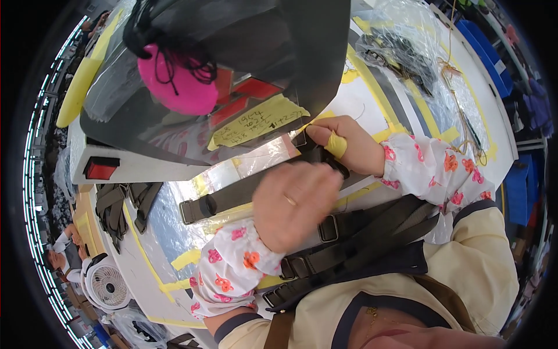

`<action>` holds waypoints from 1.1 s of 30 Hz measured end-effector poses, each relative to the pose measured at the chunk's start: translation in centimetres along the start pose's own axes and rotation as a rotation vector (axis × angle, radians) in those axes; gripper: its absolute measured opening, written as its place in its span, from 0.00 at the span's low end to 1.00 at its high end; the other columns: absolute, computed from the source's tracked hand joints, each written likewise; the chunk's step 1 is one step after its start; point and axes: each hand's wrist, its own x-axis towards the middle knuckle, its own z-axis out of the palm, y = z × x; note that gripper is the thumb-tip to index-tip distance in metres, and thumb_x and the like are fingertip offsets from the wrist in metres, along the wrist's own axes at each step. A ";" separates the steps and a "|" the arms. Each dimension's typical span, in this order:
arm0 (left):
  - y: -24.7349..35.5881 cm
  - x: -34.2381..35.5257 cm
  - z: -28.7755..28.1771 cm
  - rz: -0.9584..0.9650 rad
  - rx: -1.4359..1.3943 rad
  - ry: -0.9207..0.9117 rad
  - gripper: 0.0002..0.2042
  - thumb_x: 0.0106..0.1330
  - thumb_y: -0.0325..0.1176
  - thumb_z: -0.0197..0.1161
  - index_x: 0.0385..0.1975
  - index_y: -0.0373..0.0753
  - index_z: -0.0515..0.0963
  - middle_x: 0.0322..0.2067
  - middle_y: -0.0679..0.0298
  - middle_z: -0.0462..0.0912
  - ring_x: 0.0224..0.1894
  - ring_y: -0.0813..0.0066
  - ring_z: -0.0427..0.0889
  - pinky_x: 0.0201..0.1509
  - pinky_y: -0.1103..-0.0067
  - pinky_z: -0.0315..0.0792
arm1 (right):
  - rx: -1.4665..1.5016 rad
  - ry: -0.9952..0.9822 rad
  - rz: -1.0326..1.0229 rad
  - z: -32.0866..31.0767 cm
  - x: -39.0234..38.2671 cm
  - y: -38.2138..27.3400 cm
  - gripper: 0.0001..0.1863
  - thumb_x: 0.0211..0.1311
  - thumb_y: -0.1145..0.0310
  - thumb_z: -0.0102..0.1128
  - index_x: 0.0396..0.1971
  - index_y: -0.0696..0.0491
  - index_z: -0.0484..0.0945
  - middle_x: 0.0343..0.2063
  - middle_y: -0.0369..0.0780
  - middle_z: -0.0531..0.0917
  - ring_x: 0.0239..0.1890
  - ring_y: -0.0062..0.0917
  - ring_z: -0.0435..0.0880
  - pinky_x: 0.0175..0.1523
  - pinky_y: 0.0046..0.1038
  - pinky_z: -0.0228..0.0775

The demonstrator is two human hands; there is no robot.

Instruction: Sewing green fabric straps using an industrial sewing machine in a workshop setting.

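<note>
Note dark strap lying across the table, aligned lengthwise from lower left to upper right, gripped nearest that upper end by right hand, beneath blurred left hand of indeterminate grip.

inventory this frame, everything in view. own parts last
Machine: 1, dark and white, top centre
Disc: 1, pink, on machine
Cord: count unclear, black, over disc
Note: 1, yellow, on machine
Straps: several, dark, centre, left and lower right
Buckles: 4+, dark, on straps
Table: 1, white, beneath
Tape: many strips, yellow, on table
Bag: 1, clear, upper right
Twine: count unclear, brown, right
Bins: 2+, blue, right edge
Fan: 1, white, lower left
Co-worker: 1+, white sleeve, left edge
Sleeves: 2, white floral, on forearms
Left hand: 1, blurred, over strap
Right hand: 1, with yellow wrap, at strap
</note>
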 end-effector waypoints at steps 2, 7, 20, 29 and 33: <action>2.1 -0.7 0.4 -0.007 -0.163 -0.214 0.16 0.48 0.21 0.64 0.39 0.35 0.75 0.35 0.60 0.80 0.34 0.60 0.79 0.36 0.73 0.73 | 0.184 0.042 0.264 0.2 0.0 -2.8 0.17 0.66 0.62 0.44 0.33 0.62 0.74 0.19 0.39 0.77 0.14 0.19 0.75 0.16 0.18 0.67; -1.8 -2.2 0.2 -0.550 0.099 -0.386 0.15 0.51 0.26 0.63 0.40 0.37 0.76 0.36 0.60 0.79 0.36 0.62 0.79 0.38 0.74 0.73 | 0.298 -0.101 0.397 -0.1 0.3 -2.9 0.16 0.66 0.63 0.42 0.39 0.61 0.71 0.20 0.41 0.77 0.16 0.20 0.76 0.15 0.20 0.68; -4.3 -2.7 0.4 -0.044 0.783 -0.355 0.14 0.55 0.28 0.57 0.43 0.44 0.76 0.35 0.62 0.78 0.39 0.67 0.78 0.39 0.75 0.71 | -0.322 0.120 -0.229 -0.8 0.1 -0.7 0.18 0.58 0.60 0.57 0.38 0.60 0.69 0.25 0.43 0.77 0.28 0.29 0.79 0.32 0.29 0.70; -4.5 -1.6 0.3 -0.095 0.558 -0.428 0.14 0.55 0.29 0.57 0.43 0.44 0.76 0.35 0.62 0.77 0.39 0.66 0.78 0.39 0.74 0.71 | -0.680 0.021 -0.422 -3.2 2.0 0.2 0.14 0.41 0.83 0.58 0.34 0.60 0.75 0.28 0.48 0.79 0.33 0.40 0.79 0.38 0.32 0.70; -4.4 -1.2 -0.1 -0.140 0.461 -0.459 0.14 0.55 0.29 0.57 0.43 0.44 0.76 0.35 0.61 0.77 0.38 0.66 0.78 0.39 0.73 0.71 | -0.689 -0.003 -0.446 -3.3 2.1 0.2 0.15 0.42 0.80 0.63 0.34 0.60 0.75 0.30 0.45 0.77 0.34 0.38 0.77 0.40 0.30 0.69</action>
